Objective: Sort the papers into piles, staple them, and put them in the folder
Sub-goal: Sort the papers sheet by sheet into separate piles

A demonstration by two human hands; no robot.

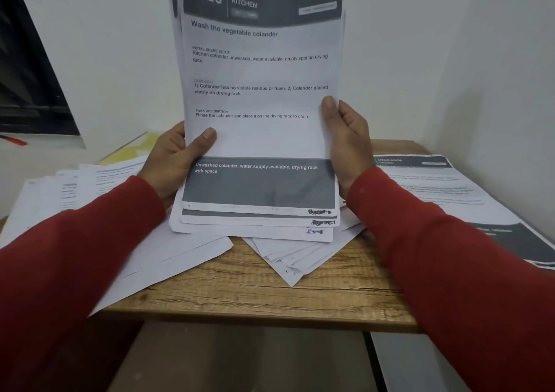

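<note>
The held stack of sheets [258, 97], upright between the left hand [172, 158] and the right hand [348, 148], blocks the middle of the view and hides the counter [270, 295] behind it. Bare wood shows only in a strip along the near edge. Loose papers [99, 199] cover the left side, a fanned pile [295, 256] lies at centre, and a printed stack [444, 193] fills the right, close to the wall [450, 46].

left hand [172, 158] + right hand [348, 142] — grip paper stack [258, 91] upright — over table [270, 295]
</note>
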